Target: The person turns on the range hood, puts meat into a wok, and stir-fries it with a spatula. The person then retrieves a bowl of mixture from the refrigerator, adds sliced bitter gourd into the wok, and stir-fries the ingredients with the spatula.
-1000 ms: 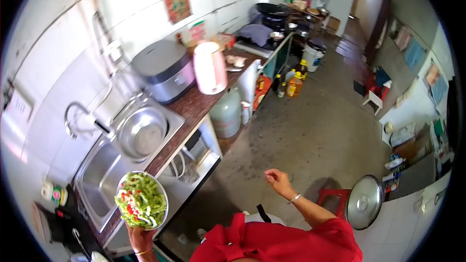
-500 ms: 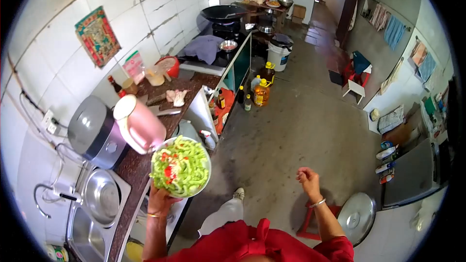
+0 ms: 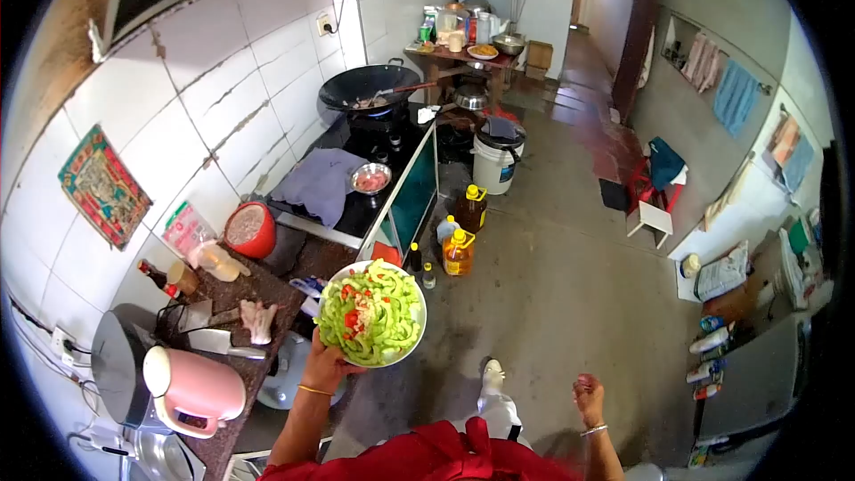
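The left hand grips a white round bowl of sliced green vegetables; level carrying should prevent spills. The right hand curls, how tightly unclear.

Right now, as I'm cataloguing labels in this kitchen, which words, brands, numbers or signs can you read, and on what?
No text can be read here.
Wall poster: printed, too blurred.
Pink-and-green packet: too blurred.
Golden jug: label too small.
White bucket: label too small.
Bottles at the right: labels too small.
White bowl in the left hand: no lettering shows.
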`<action>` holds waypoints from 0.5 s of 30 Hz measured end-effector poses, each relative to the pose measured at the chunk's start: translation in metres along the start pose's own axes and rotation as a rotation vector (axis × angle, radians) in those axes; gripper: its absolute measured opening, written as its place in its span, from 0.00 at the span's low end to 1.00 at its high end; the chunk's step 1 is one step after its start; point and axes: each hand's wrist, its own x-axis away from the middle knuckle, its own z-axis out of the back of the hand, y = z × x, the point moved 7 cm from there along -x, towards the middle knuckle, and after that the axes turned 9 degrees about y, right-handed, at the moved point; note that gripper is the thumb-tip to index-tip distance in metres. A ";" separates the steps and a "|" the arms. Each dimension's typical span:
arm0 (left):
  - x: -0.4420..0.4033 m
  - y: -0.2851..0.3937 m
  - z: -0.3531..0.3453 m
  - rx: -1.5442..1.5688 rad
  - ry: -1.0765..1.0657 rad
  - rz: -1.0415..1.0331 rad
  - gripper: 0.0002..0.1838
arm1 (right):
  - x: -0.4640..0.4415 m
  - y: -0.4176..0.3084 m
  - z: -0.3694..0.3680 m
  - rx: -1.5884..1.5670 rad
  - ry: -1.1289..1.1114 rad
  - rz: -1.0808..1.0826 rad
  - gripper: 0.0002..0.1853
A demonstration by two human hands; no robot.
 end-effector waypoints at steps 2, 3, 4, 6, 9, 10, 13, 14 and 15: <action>-0.030 -0.007 -0.026 0.009 0.041 0.014 0.33 | -0.060 0.002 -0.015 -0.033 -0.001 0.018 0.13; -0.045 -0.009 -0.040 0.021 0.062 0.019 0.33 | -0.093 -0.001 -0.019 -0.075 0.016 0.044 0.16; -0.058 -0.012 -0.054 0.033 0.085 0.030 0.34 | -0.117 -0.018 -0.025 -0.066 -0.004 0.044 0.16; -0.082 -0.013 -0.080 0.062 0.119 0.018 0.35 | -0.175 -0.070 -0.056 -0.086 -0.102 0.062 0.22; -0.118 -0.009 -0.114 0.093 0.165 -0.006 0.33 | -0.261 -0.110 -0.115 0.016 -0.204 0.275 0.26; -0.132 -0.010 -0.117 0.111 0.166 -0.028 0.33 | -0.278 -0.146 -0.134 -0.045 -0.261 0.336 0.27; -0.159 0.004 -0.146 0.102 0.188 -0.057 0.32 | -0.316 -0.263 -0.197 -0.136 -0.403 0.542 0.28; -0.175 0.004 -0.147 0.122 0.164 -0.083 0.32 | -0.326 -0.290 -0.216 -0.138 -0.449 0.528 0.28; -0.191 0.005 -0.149 0.142 0.138 -0.111 0.33 | -0.339 -0.315 -0.234 -0.140 -0.492 0.517 0.27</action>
